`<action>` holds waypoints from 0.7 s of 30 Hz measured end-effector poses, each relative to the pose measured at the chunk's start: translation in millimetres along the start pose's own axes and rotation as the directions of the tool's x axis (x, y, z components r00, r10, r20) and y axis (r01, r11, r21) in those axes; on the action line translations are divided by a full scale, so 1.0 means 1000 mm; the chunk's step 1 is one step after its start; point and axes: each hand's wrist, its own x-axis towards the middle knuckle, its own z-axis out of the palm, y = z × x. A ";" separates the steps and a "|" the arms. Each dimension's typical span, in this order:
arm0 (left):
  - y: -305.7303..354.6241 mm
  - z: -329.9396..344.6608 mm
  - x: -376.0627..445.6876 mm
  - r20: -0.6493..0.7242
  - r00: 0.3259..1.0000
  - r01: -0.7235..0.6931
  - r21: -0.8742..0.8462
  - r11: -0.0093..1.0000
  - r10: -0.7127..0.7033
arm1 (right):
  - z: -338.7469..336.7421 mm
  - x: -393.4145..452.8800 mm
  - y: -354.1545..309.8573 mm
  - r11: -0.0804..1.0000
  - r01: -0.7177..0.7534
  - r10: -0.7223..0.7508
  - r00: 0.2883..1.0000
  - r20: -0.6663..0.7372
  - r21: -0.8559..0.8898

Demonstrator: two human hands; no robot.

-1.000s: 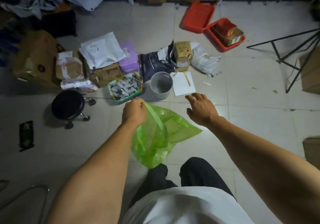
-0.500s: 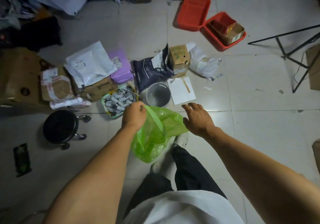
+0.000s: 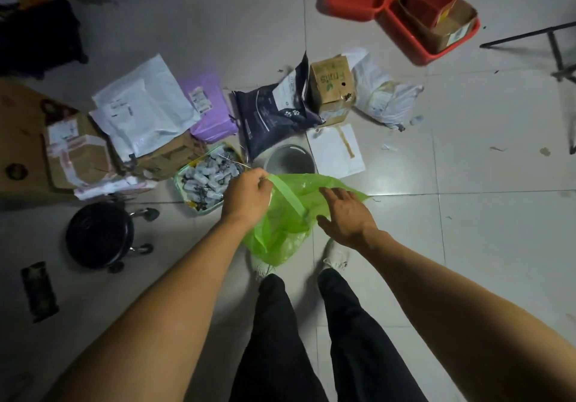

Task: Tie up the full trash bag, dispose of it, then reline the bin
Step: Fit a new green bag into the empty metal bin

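Right hand point(image 3: 346, 218) moved onto green bag point(image 3: 280, 230); translucent, crumpled, limp.

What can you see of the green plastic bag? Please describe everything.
The green plastic bag is thin, translucent and crumpled, and looks nearly empty. It hangs above the floor, in front of the grey bin. The left hand grips its drawstring band at the rim. The open right hand lies against its right side.

I see: pale tiled floor point(image 3: 486, 246), dimly lit; black wheeled stool point(image 3: 99, 235) lower left; black stand legs point(image 3: 530, 32) upper right.
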 end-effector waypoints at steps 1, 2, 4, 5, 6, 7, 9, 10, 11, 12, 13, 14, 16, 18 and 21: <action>-0.004 0.003 0.005 0.003 1.000 0.000 -0.010 1.000 0.000 | 0.004 0.009 -0.001 1.000 0.003 -0.004 1.000 0.005 0.023; -0.009 0.006 0.011 0.001 1.000 0.014 -0.035 0.999 -0.014 | 0.008 0.017 -0.003 0.999 0.012 -0.012 1.000 0.007 0.048; -0.021 0.013 0.022 0.007 0.999 0.052 -0.090 0.995 -0.052 | 0.015 0.034 -0.009 0.996 0.027 -0.027 1.000 -0.003 0.084; -0.026 0.017 0.027 0.014 0.999 0.054 -0.115 0.992 -0.052 | 0.018 0.042 -0.012 0.995 0.026 -0.025 1.000 -0.014 0.099; -0.033 0.021 0.034 0.017 0.999 0.046 -0.142 0.989 -0.044 | 0.021 0.051 -0.015 0.994 0.025 -0.022 0.999 -0.031 0.110; -0.038 0.025 0.039 0.017 0.999 0.040 -0.168 0.985 -0.038 | 0.025 0.060 -0.017 0.992 0.025 -0.019 0.999 -0.049 0.121; -0.048 0.031 0.051 0.014 0.999 0.042 -0.222 0.974 -0.040 | 0.035 0.078 -0.020 0.992 0.026 -0.015 0.997 -0.082 0.127; -0.054 0.034 0.056 0.010 0.999 0.044 -0.248 0.968 -0.043 | 0.040 0.086 -0.021 0.992 0.012 0.000 0.996 -0.092 0.128; -0.060 0.037 0.062 0.005 0.999 0.046 -0.273 0.961 -0.046 | 0.043 0.094 -0.022 0.991 -0.013 0.026 0.994 -0.103 0.130; -0.067 0.040 0.067 -0.003 0.999 0.046 -0.299 0.953 -0.049 | 0.046 0.101 -0.023 0.991 -0.041 0.055 0.992 -0.111 0.128; -0.074 0.042 0.072 -0.011 0.999 0.044 -0.321 0.946 -0.050 | 0.050 0.107 -0.023 0.991 -0.054 0.070 0.990 -0.127 0.122; -0.080 0.044 0.077 -0.017 0.998 0.045 -0.338 0.940 -0.054 | 0.053 0.113 -0.022 0.993 -0.048 0.064 0.987 -0.149 0.108; -0.092 0.049 0.085 -0.016 0.997 0.062 -0.362 0.930 -0.072 | 0.064 0.123 -0.018 0.995 0.008 0.010 0.984 -0.180 0.098; -0.102 0.054 0.092 -0.003 0.997 0.068 -0.383 0.921 -0.075 | 0.079 0.133 -0.014 0.984 0.054 -0.022 0.983 -0.184 0.167; -0.112 0.063 0.101 0.012 0.998 0.066 -0.414 0.908 -0.067 | 0.100 0.148 -0.017 0.937 0.052 -0.006 0.991 -0.131 0.346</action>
